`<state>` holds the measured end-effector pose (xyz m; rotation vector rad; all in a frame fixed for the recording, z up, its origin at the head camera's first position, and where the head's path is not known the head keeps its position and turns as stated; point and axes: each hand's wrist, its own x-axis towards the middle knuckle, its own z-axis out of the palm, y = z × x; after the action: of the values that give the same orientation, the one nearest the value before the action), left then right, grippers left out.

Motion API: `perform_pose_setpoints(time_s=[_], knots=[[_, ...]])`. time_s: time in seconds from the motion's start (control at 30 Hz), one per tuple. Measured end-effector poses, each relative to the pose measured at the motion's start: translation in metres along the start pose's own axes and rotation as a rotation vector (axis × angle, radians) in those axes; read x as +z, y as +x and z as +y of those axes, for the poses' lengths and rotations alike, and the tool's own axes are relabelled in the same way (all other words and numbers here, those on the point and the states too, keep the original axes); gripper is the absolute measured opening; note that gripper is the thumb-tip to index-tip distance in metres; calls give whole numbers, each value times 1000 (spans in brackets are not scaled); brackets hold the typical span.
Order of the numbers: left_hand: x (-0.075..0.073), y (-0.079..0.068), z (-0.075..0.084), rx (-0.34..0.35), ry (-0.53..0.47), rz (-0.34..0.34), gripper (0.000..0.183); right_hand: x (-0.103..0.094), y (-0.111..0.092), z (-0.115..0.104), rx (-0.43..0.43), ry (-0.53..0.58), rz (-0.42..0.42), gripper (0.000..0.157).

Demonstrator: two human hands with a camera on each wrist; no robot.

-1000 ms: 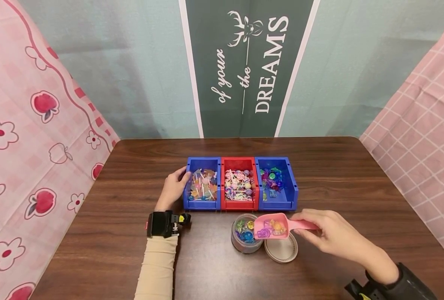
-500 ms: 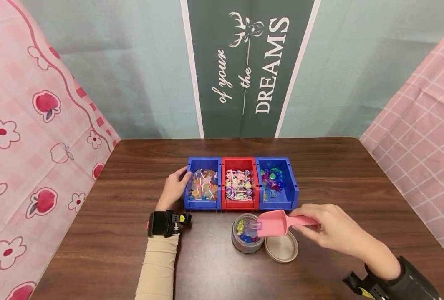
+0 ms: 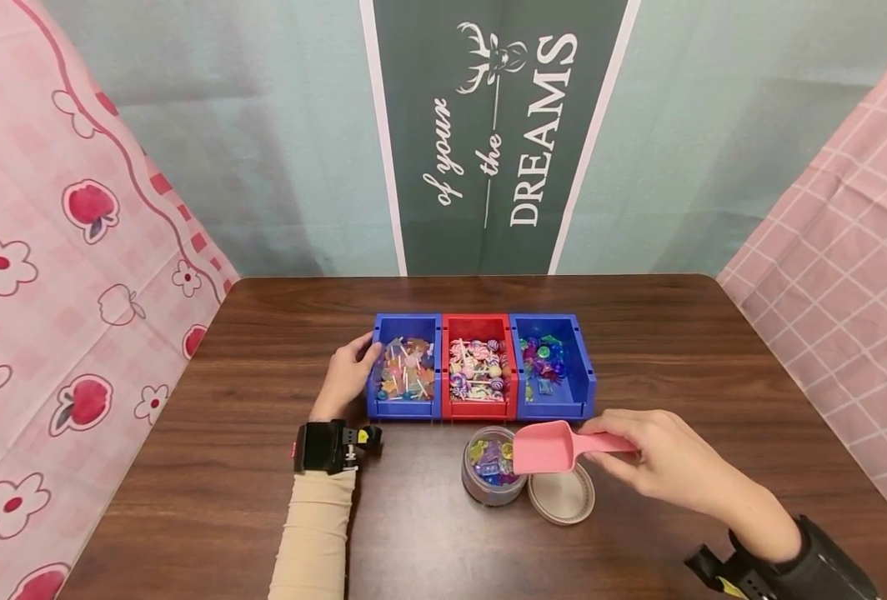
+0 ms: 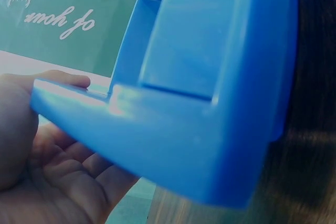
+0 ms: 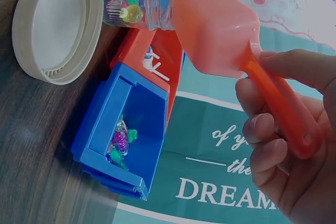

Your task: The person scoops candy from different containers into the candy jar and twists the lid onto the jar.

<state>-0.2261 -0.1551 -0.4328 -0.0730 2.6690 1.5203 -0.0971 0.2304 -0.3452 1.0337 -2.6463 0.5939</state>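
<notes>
My right hand [image 3: 657, 454] holds a pink scoop [image 3: 544, 447] by its handle, fingers curled round it in the right wrist view. The scoop is tilted and bare inside, its front edge at the mouth of a clear jar [image 3: 493, 492]. Colourful translucent beads [image 3: 494, 460] fill the jar near its top. At the left end of the bin row, my left hand [image 3: 348, 375] grips the side wall of a blue bin [image 3: 404, 410], thumb over the rim. Small lollipop-like pieces [image 3: 409, 367] lie in that bin.
A red bin [image 3: 478, 411] of striped mini lollipops sits mid-row. The right blue bin [image 3: 574, 392] holds a small pile of translucent beads. A round pale lid [image 3: 562, 498] lies beside the jar on the wooden table [image 3: 676, 350]. Curtains stand behind and at both sides.
The scoop has tipped toward the jar and its beads have dropped in, leaving it bare. My left hand has stayed on the blue bin.
</notes>
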Motion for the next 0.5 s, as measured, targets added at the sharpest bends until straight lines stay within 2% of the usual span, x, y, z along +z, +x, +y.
perform_pose_setpoints(time_s=[0.5], knots=[[-1, 0, -1, -4, 2, -9, 50, 4, -4, 2, 26, -27, -130, 17]])
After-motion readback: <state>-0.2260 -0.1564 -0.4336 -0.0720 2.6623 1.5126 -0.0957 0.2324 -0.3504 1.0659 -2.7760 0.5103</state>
